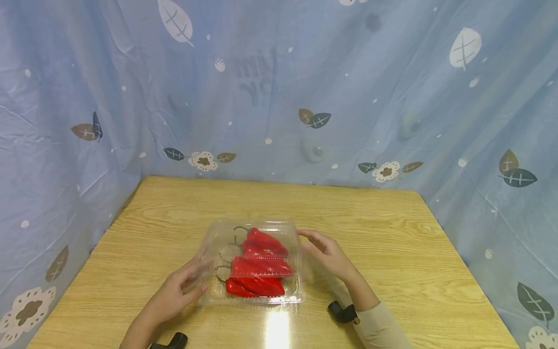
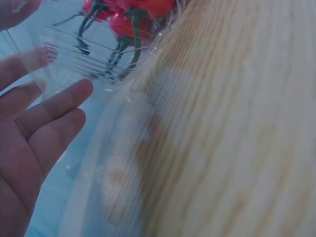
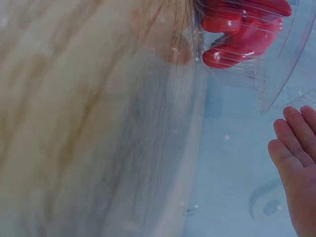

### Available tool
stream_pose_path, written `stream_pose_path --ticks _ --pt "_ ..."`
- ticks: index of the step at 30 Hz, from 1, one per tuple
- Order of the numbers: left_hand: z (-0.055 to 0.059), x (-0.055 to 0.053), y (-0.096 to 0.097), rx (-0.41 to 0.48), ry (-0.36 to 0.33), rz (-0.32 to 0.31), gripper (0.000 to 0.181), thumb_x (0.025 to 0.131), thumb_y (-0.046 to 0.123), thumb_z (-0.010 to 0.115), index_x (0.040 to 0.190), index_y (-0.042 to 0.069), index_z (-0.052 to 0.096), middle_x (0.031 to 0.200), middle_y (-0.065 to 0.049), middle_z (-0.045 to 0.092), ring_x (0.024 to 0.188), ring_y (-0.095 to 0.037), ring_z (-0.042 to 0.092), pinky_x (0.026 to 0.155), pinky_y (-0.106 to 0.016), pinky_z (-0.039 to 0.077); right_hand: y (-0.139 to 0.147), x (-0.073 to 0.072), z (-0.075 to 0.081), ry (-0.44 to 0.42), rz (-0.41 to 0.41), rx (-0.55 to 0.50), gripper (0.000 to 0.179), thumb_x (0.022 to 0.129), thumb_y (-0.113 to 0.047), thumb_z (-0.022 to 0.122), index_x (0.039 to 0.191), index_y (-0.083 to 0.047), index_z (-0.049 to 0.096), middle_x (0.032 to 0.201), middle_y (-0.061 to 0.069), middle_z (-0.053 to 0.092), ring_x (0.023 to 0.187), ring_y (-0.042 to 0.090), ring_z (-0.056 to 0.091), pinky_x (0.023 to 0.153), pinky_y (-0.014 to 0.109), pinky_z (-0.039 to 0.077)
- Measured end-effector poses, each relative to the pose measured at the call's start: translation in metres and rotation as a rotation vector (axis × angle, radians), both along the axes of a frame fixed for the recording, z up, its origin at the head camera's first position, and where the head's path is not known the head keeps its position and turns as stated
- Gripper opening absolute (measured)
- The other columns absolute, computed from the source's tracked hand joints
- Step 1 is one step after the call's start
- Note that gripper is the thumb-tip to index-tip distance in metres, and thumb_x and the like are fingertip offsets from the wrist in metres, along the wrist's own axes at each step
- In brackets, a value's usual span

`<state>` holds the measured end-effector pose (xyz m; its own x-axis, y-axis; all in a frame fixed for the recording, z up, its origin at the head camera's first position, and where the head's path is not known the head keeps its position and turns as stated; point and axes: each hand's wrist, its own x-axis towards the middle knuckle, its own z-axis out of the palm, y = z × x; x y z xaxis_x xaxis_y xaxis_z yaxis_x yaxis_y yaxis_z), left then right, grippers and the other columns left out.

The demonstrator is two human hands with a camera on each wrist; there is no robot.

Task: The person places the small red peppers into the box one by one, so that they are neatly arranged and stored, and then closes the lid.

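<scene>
A clear plastic clamshell box (image 1: 250,300) lies on the table with several red peppers (image 1: 257,287) inside, their green stems pointing left. My left hand (image 1: 174,293) is at the box's left side, thumb by the front corner. In the left wrist view its spread fingers (image 2: 54,106) are right at the clear plastic, some seen through it. On the other side, my right hand (image 1: 329,254) reaches along the box's right edge with its fingertips at the far part. The right wrist view shows those fingers (image 3: 294,131) straight, near a corner of the transparent lid (image 3: 266,101).
The wooden table (image 1: 370,218) extends around the box on all sides. A blue curtain (image 1: 270,97) with leaf and flower prints hangs behind it and along both sides. Dark wrist devices (image 1: 341,312) show at both wrists.
</scene>
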<state>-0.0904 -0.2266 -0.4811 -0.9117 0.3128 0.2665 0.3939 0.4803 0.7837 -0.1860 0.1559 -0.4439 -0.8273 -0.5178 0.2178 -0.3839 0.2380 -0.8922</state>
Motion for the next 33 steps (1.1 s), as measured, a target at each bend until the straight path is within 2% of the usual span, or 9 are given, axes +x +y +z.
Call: stream_pose_path --ticks 3,6,9,13,19,23,27,29,33 --pt "-0.001 -0.001 -0.001 0.000 -0.014 0.003 0.046 0.089 0.010 0.065 0.133 0.006 0.052 0.150 -0.024 0.030 0.128 -0.031 0.041 0.088 -0.046 0.053 0.000 0.001 0.001 0.011 0.015 0.015 0.039 0.097 -0.012 0.052 0.136 -0.002 0.049 0.140 0.016 0.050 0.134 0.036 0.040 0.107 0.056 0.034" --pt "-0.002 -0.002 -0.002 0.002 -0.006 -0.003 0.046 0.089 0.008 0.064 0.133 0.007 0.052 0.152 -0.022 0.028 0.133 -0.017 0.036 0.095 -0.034 0.050 0.002 0.002 0.000 0.032 0.025 0.042 0.041 0.097 -0.013 0.053 0.137 -0.003 0.048 0.140 0.015 0.050 0.134 0.034 0.040 0.108 0.052 0.034" --pt "-0.002 -0.002 -0.002 0.026 0.013 -0.023 0.047 0.089 0.005 0.064 0.135 0.006 0.051 0.152 -0.020 0.030 0.134 0.003 0.028 0.103 -0.016 0.036 0.003 0.003 -0.002 0.043 0.040 0.062 0.044 0.096 -0.014 0.054 0.138 -0.003 0.047 0.142 0.014 0.049 0.134 0.033 0.040 0.110 0.048 0.033" --pt "-0.002 -0.004 -0.003 0.112 0.033 -0.081 0.050 0.088 -0.002 0.061 0.136 0.000 0.047 0.151 -0.023 0.030 0.137 0.007 0.025 0.106 -0.007 0.024 0.005 0.004 -0.004 0.062 0.071 0.074 0.048 0.095 -0.011 0.056 0.140 -0.003 0.044 0.143 0.013 0.047 0.135 0.033 0.039 0.113 0.042 0.032" --pt "-0.002 -0.006 -0.006 0.221 0.028 -0.163 0.050 0.090 -0.010 0.053 0.139 -0.007 0.040 0.152 -0.027 0.020 0.137 0.004 0.029 0.103 -0.010 0.033 0.007 0.006 -0.004 0.081 0.137 0.080 0.058 0.091 -0.005 0.059 0.144 0.002 0.035 0.147 0.018 0.039 0.138 0.036 0.033 0.114 0.032 0.030" --pt "-0.002 -0.006 -0.008 0.299 -0.001 -0.214 0.052 0.093 -0.013 0.043 0.143 -0.010 0.030 0.157 -0.011 0.020 0.130 -0.001 0.043 0.098 -0.015 0.043 0.006 0.009 -0.002 0.053 0.151 0.113 0.065 0.091 -0.011 0.063 0.146 -0.001 0.031 0.151 0.016 0.034 0.141 0.032 0.028 0.116 0.030 0.026" --pt "0.000 -0.005 -0.009 0.368 -0.051 -0.222 0.053 0.095 -0.011 0.034 0.146 -0.009 0.022 0.158 0.004 0.021 0.122 -0.005 0.051 0.096 -0.018 0.047 0.006 0.010 0.000 0.060 0.145 0.173 0.071 0.089 -0.015 0.065 0.148 -0.004 0.028 0.153 0.012 0.031 0.142 0.029 0.027 0.116 0.037 0.026" --pt "0.002 -0.004 -0.008 0.365 -0.065 -0.188 0.051 0.097 -0.007 0.032 0.147 -0.006 0.023 0.157 0.003 0.022 0.123 -0.004 0.050 0.098 -0.017 0.044 0.006 0.011 0.000 0.070 0.138 0.202 0.073 0.088 -0.016 0.066 0.149 -0.005 0.027 0.154 0.011 0.031 0.142 0.028 0.026 0.115 0.041 0.026" --pt "0.006 -0.003 -0.007 0.335 -0.060 -0.142 0.047 0.099 -0.003 0.027 0.147 -0.005 0.024 0.155 -0.019 0.021 0.123 -0.003 0.050 0.099 -0.013 0.040 0.007 0.012 0.001 0.092 0.124 0.253 0.076 0.087 -0.019 0.066 0.150 -0.006 0.026 0.154 0.009 0.030 0.142 0.028 0.027 0.114 0.046 0.028"
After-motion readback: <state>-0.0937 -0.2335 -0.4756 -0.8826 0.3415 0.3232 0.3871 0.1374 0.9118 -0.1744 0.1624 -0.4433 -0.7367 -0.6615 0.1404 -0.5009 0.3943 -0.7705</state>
